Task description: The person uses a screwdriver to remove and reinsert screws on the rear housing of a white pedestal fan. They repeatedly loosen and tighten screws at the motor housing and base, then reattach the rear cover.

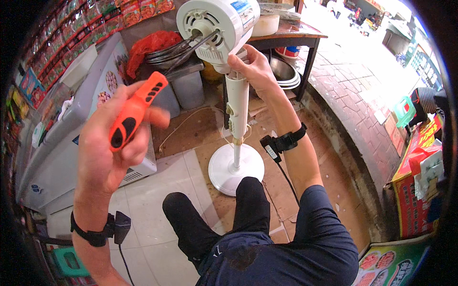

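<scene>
A white pedestal fan [237,107] without a visible blade guard stands in front of me on its round base. My left hand [112,128] is closed around the orange handle of a screwdriver [138,112] with black grip patches. From that handle a thin metal shaft appears to run up to the vented rear of the motor housing [202,24]; whether its tip touches is unclear. My right hand [255,69] grips the fan's neck just below the housing, thumb in front. Its other fingers are partly hidden behind the neck. The left fingers are slightly blurred.
A chest freezer [90,114] stands on the left below hanging packets. Behind the fan are grey bins [188,83], a red mesh bag [150,47] and a dark wooden table [305,31] with basins beneath. A curved step edge [343,143] runs along the right.
</scene>
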Motion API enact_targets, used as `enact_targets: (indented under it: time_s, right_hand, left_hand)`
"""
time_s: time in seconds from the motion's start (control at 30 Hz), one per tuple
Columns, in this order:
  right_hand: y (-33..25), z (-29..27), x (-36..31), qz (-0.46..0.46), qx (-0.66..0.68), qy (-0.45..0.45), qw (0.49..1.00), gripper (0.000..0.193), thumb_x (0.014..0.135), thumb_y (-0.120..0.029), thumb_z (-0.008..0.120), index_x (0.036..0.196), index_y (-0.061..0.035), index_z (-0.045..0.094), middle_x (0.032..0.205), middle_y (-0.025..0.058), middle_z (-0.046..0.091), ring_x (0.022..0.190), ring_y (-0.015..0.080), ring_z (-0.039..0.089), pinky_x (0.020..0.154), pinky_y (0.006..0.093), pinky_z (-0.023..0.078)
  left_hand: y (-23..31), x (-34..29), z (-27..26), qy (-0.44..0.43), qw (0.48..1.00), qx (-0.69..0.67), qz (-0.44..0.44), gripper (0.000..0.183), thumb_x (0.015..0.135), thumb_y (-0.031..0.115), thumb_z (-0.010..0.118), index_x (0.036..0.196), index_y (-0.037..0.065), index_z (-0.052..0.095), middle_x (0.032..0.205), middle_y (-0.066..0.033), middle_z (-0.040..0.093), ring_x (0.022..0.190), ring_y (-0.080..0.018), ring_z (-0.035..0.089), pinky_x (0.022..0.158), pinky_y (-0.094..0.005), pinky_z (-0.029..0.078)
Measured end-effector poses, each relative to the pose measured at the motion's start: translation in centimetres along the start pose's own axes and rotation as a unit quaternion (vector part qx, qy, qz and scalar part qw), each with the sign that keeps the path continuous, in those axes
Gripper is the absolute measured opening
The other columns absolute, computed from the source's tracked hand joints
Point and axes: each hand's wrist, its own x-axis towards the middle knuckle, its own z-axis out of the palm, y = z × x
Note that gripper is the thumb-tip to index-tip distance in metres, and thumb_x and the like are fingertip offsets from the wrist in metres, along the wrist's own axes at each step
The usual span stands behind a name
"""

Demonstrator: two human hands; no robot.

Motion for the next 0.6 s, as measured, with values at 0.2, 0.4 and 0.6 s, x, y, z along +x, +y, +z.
enact_targets:
  time_s: [0.2,0.4,0.6]
  right_hand:
    - [0.2,0.2,-0.1,-0.003,0.031,-0.008,0.999,0.079,0.079,-0.058,0.087,0.127,0.0009,0.064,0.106,0.0066,0.071,0.096,0.0132,0.065,0.090,0.0298,0.052]
    - [-0.1,0.2,0.0,-0.010,0.006,-0.005,1.000,0.078,0.079,-0.057,0.087,0.126,0.0011,0.064,0.106,0.0073,0.071,0.095,0.0137,0.065,0.089,0.0300,0.053]
    - [-0.1,0.2,-0.3,0.013,0.070,-0.004,0.997,0.084,0.075,-0.054,0.092,0.129,0.0033,0.064,0.108,0.0105,0.073,0.095,0.0173,0.069,0.087,0.0321,0.055]
  left_hand:
    - [-0.5,0.9,0.2,0.035,0.575,0.708,0.408,0.049,0.092,0.006,0.070,0.140,0.004,0.059,0.102,-0.0066,0.067,0.073,-0.0129,0.061,0.057,-0.0290,0.050]
    - [-0.5,-0.5,1.3,0.056,0.985,0.162,0.022,0.055,0.098,0.015,0.064,0.151,0.007,0.049,0.106,-0.0068,0.064,0.061,-0.0062,0.049,0.050,-0.0213,0.039]
    - [0.1,0.4,-0.3,-0.002,0.891,0.436,0.126,0.046,0.101,0.011,0.063,0.146,0.001,0.053,0.092,-0.0054,0.066,0.063,-0.0097,0.053,0.054,-0.0293,0.043]
